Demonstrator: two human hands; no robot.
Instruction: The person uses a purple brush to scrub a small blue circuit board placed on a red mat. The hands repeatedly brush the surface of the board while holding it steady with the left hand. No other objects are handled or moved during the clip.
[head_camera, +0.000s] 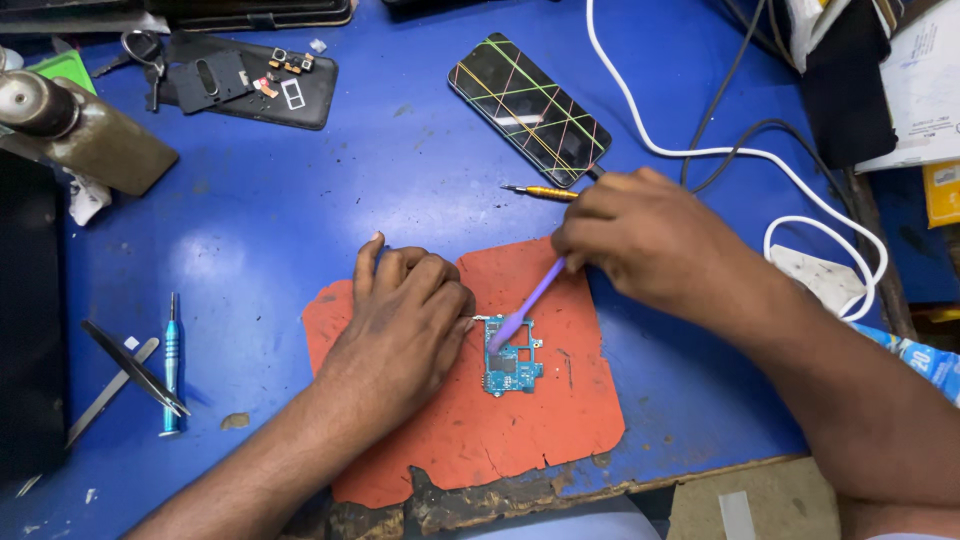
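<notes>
Circuit board (513, 362) on orange mat (520, 420)

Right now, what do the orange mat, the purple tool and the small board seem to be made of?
The orange mat looks like matte rubber or silicone: dull, flat, torn and crumbling along its near edge. The purple tool in the right hand seems to be plastic, smooth and slightly translucent. The small board, steadied by the left hand, looks like a blue-green laminate circuit board with shiny metal parts.

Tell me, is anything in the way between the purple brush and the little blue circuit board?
Nothing visible is. The right hand holds the purple brush, and its tip already rests on the circuit board. The left hand lies beside the board on the orange mat, not across the brush's path.
</notes>
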